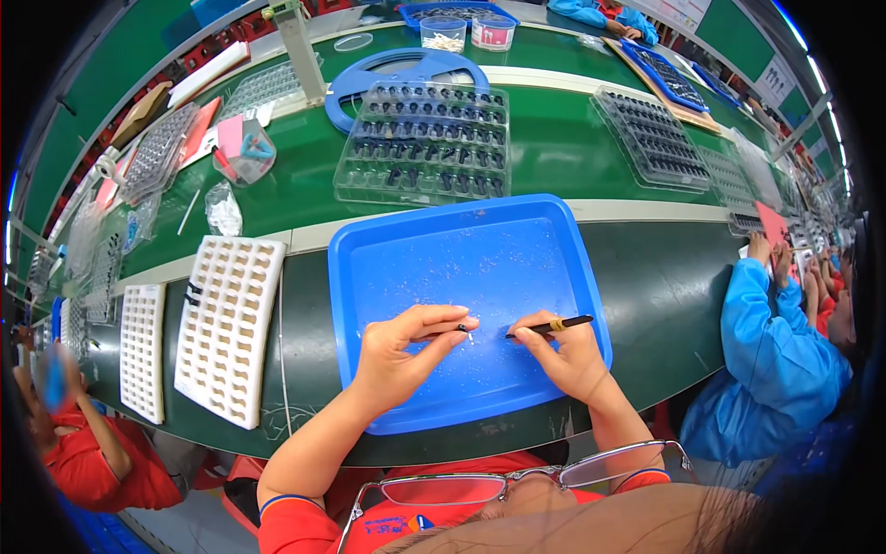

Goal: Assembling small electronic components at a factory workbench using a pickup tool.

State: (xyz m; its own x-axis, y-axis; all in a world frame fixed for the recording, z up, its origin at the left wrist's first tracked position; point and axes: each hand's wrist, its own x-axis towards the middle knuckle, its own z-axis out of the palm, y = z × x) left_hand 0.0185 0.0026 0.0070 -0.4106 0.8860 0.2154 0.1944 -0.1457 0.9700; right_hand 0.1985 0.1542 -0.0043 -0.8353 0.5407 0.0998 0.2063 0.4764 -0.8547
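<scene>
Over a shallow blue tray (406,258), both of my hands are at work. My left hand (392,355) pinches a small black part (462,328) between thumb and fingertips; a tiny white bit shows just below it. In my right hand (568,358) is a slim black pen-like tool (574,323) with a gold band, its dark tip pointing left toward the part. Tip and part are apart. What kind of tool it is, I cannot make out. Fine pale crumbs are scattered across the tray's floor.
Left of the blue tray lie two white moulded trays (242,268), one bearing a few black pieces (193,294). Beyond stand clear blister trays (425,125) of black parts and a blue reel (346,78). A co-worker in a blue sleeve (771,323) sits at right, another in red (101,462) at left.
</scene>
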